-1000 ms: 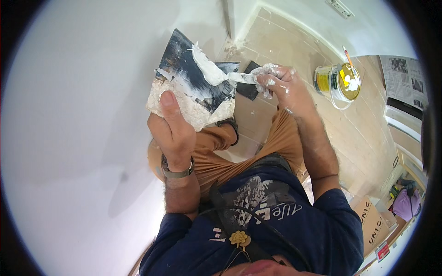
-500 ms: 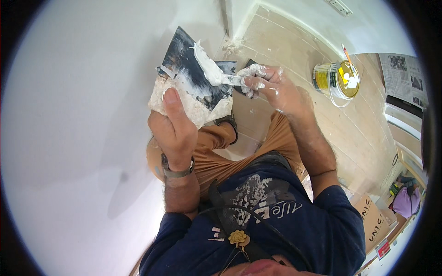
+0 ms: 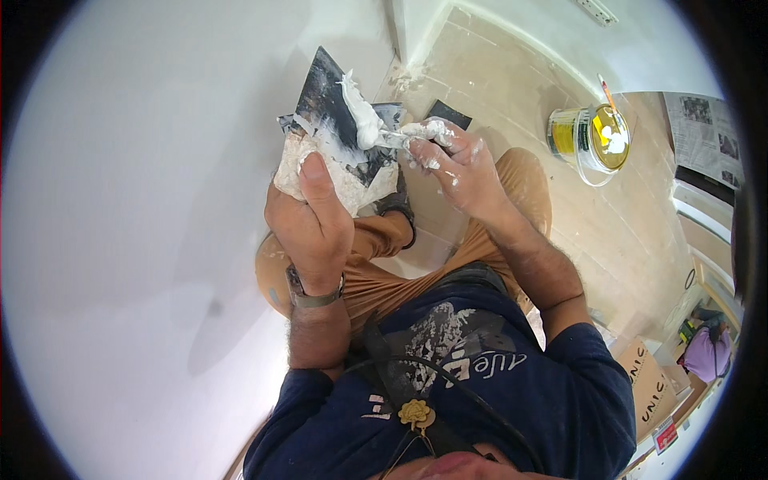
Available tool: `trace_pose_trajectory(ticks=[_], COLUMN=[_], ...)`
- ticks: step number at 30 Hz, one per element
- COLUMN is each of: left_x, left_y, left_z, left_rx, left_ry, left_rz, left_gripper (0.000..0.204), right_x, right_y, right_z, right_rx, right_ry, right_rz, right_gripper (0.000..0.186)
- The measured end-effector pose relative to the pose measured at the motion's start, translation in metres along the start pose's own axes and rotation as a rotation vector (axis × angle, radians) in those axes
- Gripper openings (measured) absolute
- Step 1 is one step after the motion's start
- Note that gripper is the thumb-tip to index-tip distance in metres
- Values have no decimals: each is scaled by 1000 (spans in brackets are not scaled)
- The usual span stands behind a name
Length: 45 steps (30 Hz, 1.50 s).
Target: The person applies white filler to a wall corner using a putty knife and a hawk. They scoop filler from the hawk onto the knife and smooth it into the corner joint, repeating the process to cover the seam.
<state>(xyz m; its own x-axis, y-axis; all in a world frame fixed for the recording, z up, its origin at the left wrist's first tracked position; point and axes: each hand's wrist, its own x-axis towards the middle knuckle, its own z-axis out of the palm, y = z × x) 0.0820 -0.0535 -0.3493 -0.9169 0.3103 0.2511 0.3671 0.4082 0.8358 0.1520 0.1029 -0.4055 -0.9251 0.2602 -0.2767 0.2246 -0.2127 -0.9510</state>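
My left hand (image 3: 314, 210) is wrapped round a putty-crusted board with a dark, flat plate (image 3: 320, 92), its thumb lying on the crusted near part. A thick ridge of white putty (image 3: 360, 112) lies along the plate's right side. In my right hand (image 3: 456, 160), smeared with white, the fingers pinch a small putty knife (image 3: 390, 139) by its handle. Its blade end meets the lower end of the ridge, and putty hides most of the blade.
A lidded bucket (image 3: 588, 140) with a yellow label and a brush on top stands on the tiled floor to the right. A dark flat piece (image 3: 450, 114) lies beyond my right hand. A white wall (image 3: 144, 224) rises close on my left. Cardboard boxes (image 3: 652, 388) sit at lower right.
The board has shifted slightly right and tilted a little in my left hand. My right hand has moved slightly left and down with the putty knife, uncovering more of the dark piece on the floor.
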Motion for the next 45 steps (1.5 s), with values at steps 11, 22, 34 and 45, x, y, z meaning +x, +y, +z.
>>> trace_pose_trajectory(ticks=[11,22,34,45], left_x=[2,5,5,-28], left_y=[5,6,8,-33], left_z=[-4,-10,-17,-41], left_rx=[-147,-196,-226,505], left_ry=[8,86,271,259], left_rz=[-130,-175,-271,298], left_gripper=[35,36,36,30], right_x=[-8,-5,68,215], right_y=[-24,-11,70,242], right_z=[5,4,-26,-17], right_rx=[40,189,716,757], right_ry=[-42,-131,160,562], right_rz=[-69,-30,-55,270], right_gripper=[16,15,13,8])
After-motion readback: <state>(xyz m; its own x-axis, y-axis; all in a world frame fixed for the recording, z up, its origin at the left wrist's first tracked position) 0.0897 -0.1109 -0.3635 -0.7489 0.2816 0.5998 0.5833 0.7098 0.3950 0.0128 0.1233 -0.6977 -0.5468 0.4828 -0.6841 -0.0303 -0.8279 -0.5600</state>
